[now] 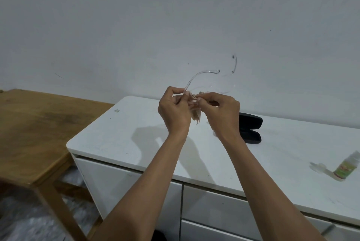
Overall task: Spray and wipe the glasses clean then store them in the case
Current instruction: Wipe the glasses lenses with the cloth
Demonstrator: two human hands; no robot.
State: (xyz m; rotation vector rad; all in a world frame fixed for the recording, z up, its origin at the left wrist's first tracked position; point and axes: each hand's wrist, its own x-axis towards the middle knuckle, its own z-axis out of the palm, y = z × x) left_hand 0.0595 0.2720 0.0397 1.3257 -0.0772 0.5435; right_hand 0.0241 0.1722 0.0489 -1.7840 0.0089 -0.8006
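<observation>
I hold clear-framed glasses (200, 75) up above the white cabinet top (120, 135); one transparent temple arm curves up and to the right. My left hand (174, 110) pinches the frame. My right hand (220, 110) presses a pale, crumpled cloth (196, 116) against the glasses, and the cloth hangs down between both hands. The lenses are mostly hidden by my fingers. A black glasses case (251, 129) lies open on the cabinet just behind my right wrist. The small spray bottle (347, 166) with a green label lies on its side at the far right.
A wooden table (33, 135) stands to the left, lower than the cabinet. White drawers (214, 207) sit under the cabinet top. A plain white wall rises close behind. A clear cap or wrapper (318, 167) lies beside the bottle.
</observation>
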